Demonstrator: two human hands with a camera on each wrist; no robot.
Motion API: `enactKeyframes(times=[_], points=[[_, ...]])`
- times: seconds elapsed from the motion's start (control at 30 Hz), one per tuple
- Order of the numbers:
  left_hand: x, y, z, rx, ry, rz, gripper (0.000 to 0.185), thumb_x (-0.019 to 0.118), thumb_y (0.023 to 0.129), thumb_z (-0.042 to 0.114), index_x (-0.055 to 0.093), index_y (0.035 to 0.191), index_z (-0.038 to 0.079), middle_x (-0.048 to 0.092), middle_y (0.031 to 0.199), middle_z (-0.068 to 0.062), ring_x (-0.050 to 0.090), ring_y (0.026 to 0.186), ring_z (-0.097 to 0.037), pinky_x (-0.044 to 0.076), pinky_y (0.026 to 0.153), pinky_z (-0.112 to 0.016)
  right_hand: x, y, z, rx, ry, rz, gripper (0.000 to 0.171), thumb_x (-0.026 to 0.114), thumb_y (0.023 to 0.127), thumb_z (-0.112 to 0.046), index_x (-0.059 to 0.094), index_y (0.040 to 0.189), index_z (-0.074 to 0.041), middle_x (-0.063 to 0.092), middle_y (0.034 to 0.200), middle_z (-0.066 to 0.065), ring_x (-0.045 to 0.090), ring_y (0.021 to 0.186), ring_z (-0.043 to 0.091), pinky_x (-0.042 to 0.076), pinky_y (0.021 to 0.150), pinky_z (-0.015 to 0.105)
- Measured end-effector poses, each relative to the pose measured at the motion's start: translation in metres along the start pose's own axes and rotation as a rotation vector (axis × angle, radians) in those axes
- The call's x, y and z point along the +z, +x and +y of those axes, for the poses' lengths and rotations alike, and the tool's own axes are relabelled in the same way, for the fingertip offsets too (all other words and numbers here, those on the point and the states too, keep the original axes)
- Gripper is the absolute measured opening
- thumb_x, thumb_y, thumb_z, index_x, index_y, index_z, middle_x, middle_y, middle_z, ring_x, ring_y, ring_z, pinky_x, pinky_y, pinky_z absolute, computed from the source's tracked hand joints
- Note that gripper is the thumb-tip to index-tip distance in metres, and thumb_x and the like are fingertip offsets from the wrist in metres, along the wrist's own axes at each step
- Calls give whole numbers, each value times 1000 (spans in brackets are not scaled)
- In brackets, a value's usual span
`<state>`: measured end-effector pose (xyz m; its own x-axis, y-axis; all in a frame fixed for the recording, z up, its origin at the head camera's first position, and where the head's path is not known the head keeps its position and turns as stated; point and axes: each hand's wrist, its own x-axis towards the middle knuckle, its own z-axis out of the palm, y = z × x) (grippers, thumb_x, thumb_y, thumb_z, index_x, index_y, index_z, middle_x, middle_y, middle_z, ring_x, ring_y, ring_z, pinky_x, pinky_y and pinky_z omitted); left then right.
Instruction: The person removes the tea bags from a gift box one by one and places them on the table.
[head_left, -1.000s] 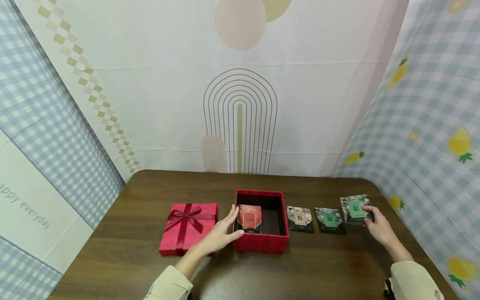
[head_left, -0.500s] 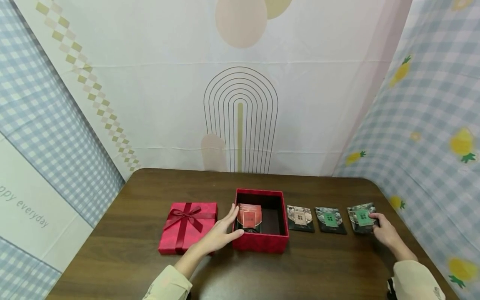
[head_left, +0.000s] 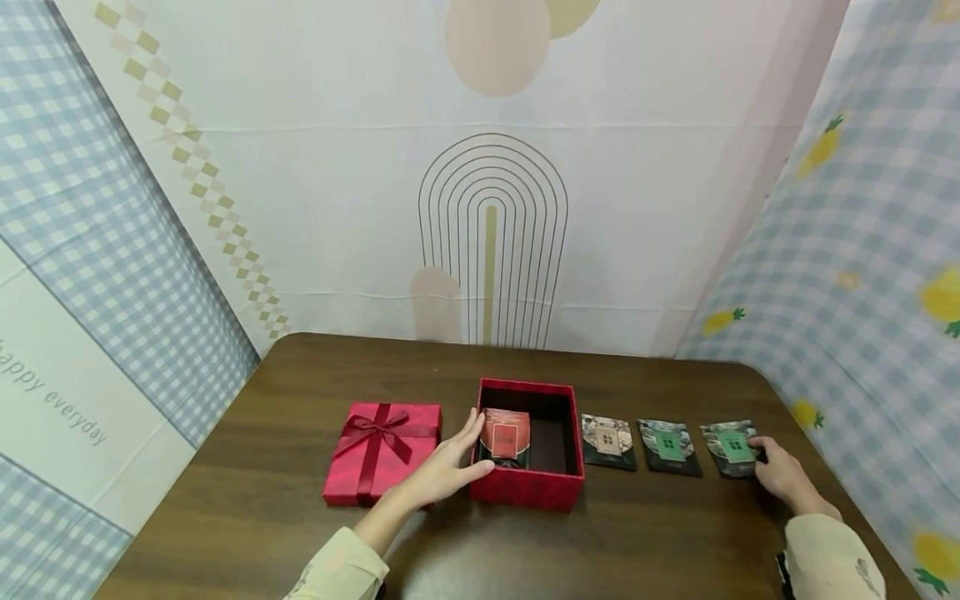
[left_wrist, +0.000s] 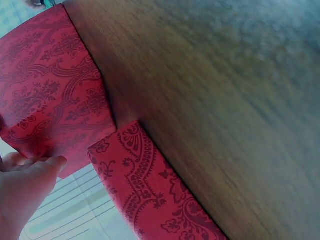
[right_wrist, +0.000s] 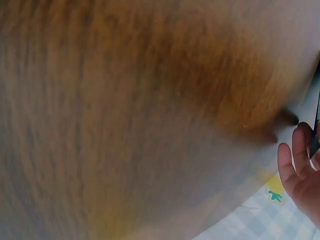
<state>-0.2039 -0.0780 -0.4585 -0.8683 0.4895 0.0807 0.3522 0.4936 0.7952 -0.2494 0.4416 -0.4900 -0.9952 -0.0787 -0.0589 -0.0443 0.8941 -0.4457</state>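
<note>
My left hand lies along the left side of an open red gift box, fingers straight and touching its wall. The patterned box wall also shows in the left wrist view. Inside its left half stands a stack of red sachets. My right hand pinches the right edge of a green-labelled sachet, the rightmost of a row. Another green-labelled sachet and a beige-labelled sachet lie flat between it and the box. In the right wrist view, only a sliver of sachet shows past the fingers.
The red box lid, tied with a dark red ribbon bow, lies left of the box. All of it stands on a brown wooden table. A white patterned cloth hangs behind, and checked cloths flank both sides.
My right hand has brought the green-labelled sachet right and down onto the table at the row's end. My left hand stays at the box. The head view has shifted slightly.
</note>
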Motion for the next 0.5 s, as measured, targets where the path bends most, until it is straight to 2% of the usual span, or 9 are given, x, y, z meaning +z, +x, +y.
enactKeyframes(times=[0.33, 0.5], points=[[1, 1, -1, 11, 2, 1, 72, 55, 91, 30, 17, 145, 3, 5, 150, -20, 19, 135, -31, 23, 105, -51, 5, -1, 3, -32, -74, 49, 37, 43, 82, 1, 42, 111, 24, 41, 107, 47, 39, 98, 60, 36, 78, 61], [1, 0, 0, 14, 12, 3, 73, 55, 91, 32, 17, 145, 2, 5, 150, -19, 19, 135, -32, 23, 105, -51, 7, -5, 1, -23, -98, 49, 38, 42, 86, -3, 41, 115, 22, 42, 108, 45, 36, 98, 58, 29, 80, 62]])
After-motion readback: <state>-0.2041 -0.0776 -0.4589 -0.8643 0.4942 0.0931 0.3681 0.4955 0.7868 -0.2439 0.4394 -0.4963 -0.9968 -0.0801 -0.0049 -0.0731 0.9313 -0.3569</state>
